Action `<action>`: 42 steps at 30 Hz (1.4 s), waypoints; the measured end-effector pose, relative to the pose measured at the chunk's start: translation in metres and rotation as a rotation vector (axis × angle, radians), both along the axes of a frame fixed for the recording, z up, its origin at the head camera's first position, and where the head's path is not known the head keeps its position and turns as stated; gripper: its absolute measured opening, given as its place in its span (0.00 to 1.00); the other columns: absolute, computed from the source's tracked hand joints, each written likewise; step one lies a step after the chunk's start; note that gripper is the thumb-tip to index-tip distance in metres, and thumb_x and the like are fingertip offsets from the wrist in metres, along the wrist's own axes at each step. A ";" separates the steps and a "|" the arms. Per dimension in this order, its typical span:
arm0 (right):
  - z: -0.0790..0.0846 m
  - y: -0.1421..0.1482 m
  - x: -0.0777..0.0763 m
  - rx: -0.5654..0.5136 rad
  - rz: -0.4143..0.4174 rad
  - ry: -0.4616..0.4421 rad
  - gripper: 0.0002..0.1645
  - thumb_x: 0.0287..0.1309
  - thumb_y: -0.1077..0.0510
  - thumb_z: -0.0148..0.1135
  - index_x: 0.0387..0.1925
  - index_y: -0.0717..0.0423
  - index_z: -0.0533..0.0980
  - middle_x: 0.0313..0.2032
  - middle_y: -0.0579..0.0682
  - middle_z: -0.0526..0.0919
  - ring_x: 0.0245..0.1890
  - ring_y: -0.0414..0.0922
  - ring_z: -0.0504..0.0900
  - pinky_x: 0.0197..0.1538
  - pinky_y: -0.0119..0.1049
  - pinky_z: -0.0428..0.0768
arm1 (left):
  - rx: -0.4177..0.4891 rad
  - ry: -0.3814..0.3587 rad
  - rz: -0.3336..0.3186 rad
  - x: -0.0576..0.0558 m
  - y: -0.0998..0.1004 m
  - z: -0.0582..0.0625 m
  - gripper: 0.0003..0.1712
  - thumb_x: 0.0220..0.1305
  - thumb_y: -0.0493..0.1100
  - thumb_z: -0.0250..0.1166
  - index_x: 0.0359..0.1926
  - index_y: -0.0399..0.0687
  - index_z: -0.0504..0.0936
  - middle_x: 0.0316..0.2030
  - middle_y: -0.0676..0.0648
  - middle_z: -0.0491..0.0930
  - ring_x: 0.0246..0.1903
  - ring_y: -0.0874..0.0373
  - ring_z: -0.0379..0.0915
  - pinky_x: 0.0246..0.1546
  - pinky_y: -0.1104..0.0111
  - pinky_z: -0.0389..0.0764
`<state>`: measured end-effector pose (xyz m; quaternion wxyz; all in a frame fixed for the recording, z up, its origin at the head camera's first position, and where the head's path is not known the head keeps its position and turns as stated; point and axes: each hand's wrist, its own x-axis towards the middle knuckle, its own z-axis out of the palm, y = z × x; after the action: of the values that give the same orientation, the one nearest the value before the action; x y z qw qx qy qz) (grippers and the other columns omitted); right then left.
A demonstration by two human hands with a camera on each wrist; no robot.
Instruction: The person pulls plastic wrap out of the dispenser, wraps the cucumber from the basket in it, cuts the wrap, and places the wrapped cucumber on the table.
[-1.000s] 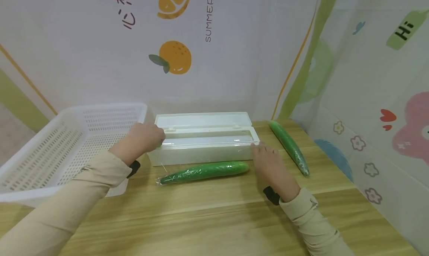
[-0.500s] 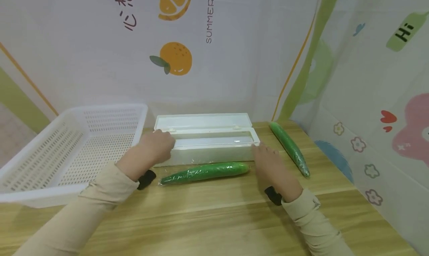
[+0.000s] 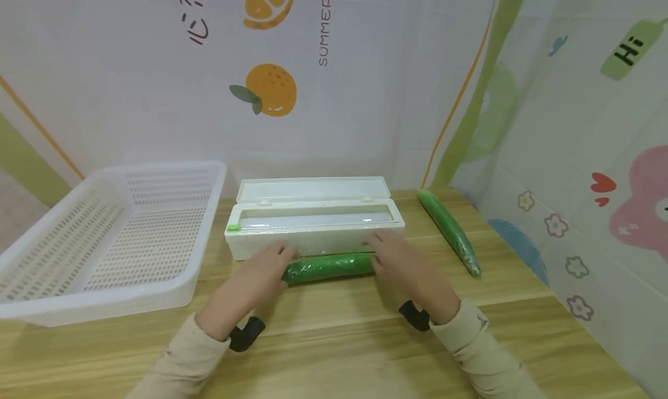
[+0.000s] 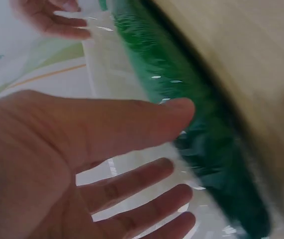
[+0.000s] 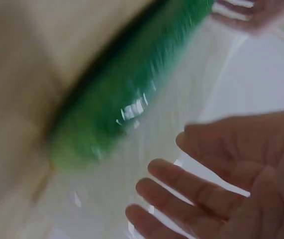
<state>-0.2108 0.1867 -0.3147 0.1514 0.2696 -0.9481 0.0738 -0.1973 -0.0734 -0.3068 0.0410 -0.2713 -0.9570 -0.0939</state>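
A green cucumber [image 3: 331, 267] lies on the table with clear film around it, in front of a white cling film dispenser [image 3: 313, 241]. The dispenser's lid [image 3: 313, 189] is tipped back, and a green slider [image 3: 233, 227] sits at its left end. At the cucumber's left part is my left hand [image 3: 261, 274], fingers spread; in the left wrist view its thumb overlaps the cucumber [image 4: 151, 64]. My right hand [image 3: 407, 265] hovers by the other end, and the right wrist view has its loosely bent fingers [image 5: 174, 199] beside the cucumber, apart from it.
A white perforated basket [image 3: 209, 236] stands on the left of the wooden table [image 3: 334, 341]. To the right lies a second film-wrapped cucumber [image 3: 450, 231]. A printed curtain [image 3: 355, 109] hangs close behind the dispenser.
My left hand has come off the dispenser's left end, moving right and down to the cucumber. My right hand has left the dispenser's right corner and shifted left over the cucumber's end.
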 end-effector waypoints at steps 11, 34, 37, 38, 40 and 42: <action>-0.019 -0.003 -0.003 -0.030 0.042 -0.208 0.18 0.60 0.63 0.56 0.51 0.64 0.71 0.48 0.56 0.75 0.52 0.51 0.74 0.55 0.45 0.74 | 0.058 -0.048 0.041 -0.007 -0.007 -0.014 0.21 0.54 0.37 0.67 0.49 0.46 0.71 0.43 0.45 0.73 0.45 0.49 0.73 0.43 0.58 0.77; -0.002 -0.040 0.045 0.279 -0.157 -0.266 0.26 0.47 0.51 0.70 0.39 0.59 0.67 0.30 0.53 0.79 0.29 0.47 0.79 0.31 0.40 0.80 | 0.180 -0.365 -0.186 -0.002 -0.031 -0.011 0.18 0.61 0.41 0.61 0.53 0.44 0.79 0.38 0.47 0.81 0.35 0.58 0.74 0.35 0.65 0.77; -0.002 -0.044 0.048 0.313 -0.173 -0.283 0.24 0.50 0.51 0.68 0.42 0.60 0.68 0.34 0.53 0.78 0.34 0.48 0.78 0.37 0.41 0.79 | 0.187 -0.378 -0.207 0.000 -0.033 -0.010 0.18 0.63 0.41 0.58 0.53 0.42 0.79 0.36 0.48 0.77 0.31 0.60 0.70 0.31 0.70 0.74; -0.002 -0.045 0.048 0.341 -0.179 -0.272 0.24 0.51 0.51 0.68 0.43 0.61 0.69 0.34 0.54 0.77 0.36 0.49 0.76 0.39 0.42 0.79 | 0.187 -0.376 -0.211 0.001 -0.033 -0.010 0.18 0.64 0.41 0.58 0.54 0.42 0.78 0.34 0.48 0.74 0.29 0.62 0.67 0.29 0.71 0.72; -0.002 -0.046 0.047 0.397 -0.186 -0.243 0.24 0.52 0.49 0.67 0.43 0.63 0.72 0.37 0.54 0.73 0.39 0.48 0.72 0.43 0.41 0.78 | 0.184 -0.367 -0.203 0.001 -0.034 -0.010 0.19 0.65 0.42 0.56 0.55 0.41 0.77 0.31 0.50 0.70 0.27 0.62 0.62 0.27 0.72 0.69; -0.002 -0.047 0.045 0.439 -0.183 -0.212 0.25 0.53 0.48 0.66 0.43 0.64 0.74 0.37 0.53 0.69 0.39 0.47 0.69 0.44 0.40 0.77 | 0.199 -0.366 -0.184 0.000 -0.034 -0.011 0.19 0.66 0.41 0.55 0.55 0.38 0.76 0.30 0.50 0.72 0.28 0.62 0.65 0.29 0.71 0.71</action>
<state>-0.1655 0.1398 -0.3169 -0.0052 0.1999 -0.9724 -0.1201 -0.1976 -0.1076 -0.3174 -0.1152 -0.3306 -0.9057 -0.2390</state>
